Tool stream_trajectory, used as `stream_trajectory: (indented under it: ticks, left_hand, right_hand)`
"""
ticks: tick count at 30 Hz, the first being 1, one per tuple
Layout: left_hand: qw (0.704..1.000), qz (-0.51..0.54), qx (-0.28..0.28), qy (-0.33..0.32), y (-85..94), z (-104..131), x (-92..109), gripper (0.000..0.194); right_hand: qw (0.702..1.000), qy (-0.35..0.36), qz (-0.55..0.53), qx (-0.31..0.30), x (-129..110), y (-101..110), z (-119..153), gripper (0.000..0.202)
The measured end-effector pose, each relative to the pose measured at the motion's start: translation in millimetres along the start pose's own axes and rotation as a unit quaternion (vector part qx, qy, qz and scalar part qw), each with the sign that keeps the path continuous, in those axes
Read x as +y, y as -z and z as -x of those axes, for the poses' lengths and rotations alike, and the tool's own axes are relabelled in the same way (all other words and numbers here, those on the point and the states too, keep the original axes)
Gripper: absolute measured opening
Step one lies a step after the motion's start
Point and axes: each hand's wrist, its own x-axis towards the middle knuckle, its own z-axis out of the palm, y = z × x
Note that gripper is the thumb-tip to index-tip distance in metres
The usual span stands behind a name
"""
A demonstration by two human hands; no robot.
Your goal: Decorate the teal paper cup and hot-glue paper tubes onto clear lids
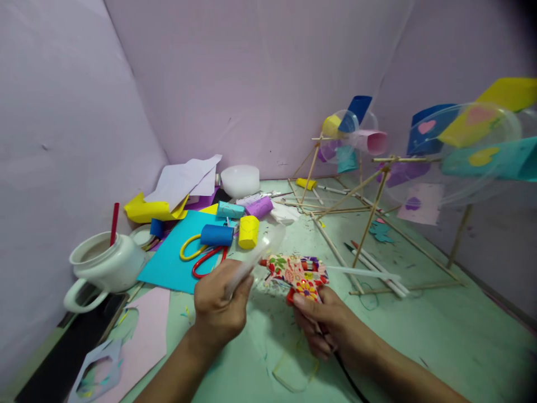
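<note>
My left hand (222, 302) pinches a clear plastic disc (257, 254), probably a lid, which I see almost edge-on. Gripped by its handle in my right hand (325, 322) is a flower-patterned hot glue gun (296, 271). Its red nozzle points left towards the disc; whether they touch I cannot tell. A translucent glue stick (364, 272) sticks out of the gun's back, and a black cord hangs below. Just beyond my hands lie rolled paper tubes: a yellow one (249, 232), a blue one (216, 235), a purple one (259, 207) and a teal one (230, 210).
Two stick-framed wheels with coloured paper cups stand at right, one near (461, 151), one farther back (344, 134). Scissors (210, 262) lie on blue paper (168, 257). At left are a white teapot-like pot (104, 263) and pink paper (151, 319). A white bowl (240, 180) stands behind.
</note>
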Motion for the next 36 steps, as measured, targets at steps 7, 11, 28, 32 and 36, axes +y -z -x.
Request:
stream_trajectory:
  ticks: [7, 11, 28, 32, 36]
  left_hand:
    - [0.969, -0.102, -0.055, -0.219, 10.5, 4, 4, 0.033]
    - [0.952, -0.114, -0.074, -0.273, 13.3, 3, 5, 0.038]
    - [0.999, -0.024, 0.038, -0.02, 11.8, -1, 13, 0.016]
    - [0.991, 0.055, 0.015, 0.121, 12.9, -6, 9, 0.006]
    - [0.997, 0.04, 0.033, 0.053, 11.0, -6, 6, 0.014]
  right_hand:
    - [0.929, -0.205, -0.235, -0.2, -4, 15, -5, 0.041]
    - [0.861, -0.23, -0.287, -0.35, 3, 23, -13, 0.047]
    - [0.802, 0.333, 0.476, 0.136, 11, 27, -4, 0.02]
    - [0.749, 0.36, 0.534, 0.159, -1, 18, 0, 0.018]
    - [0.879, 0.247, 0.389, 0.122, -4, 8, 5, 0.02]
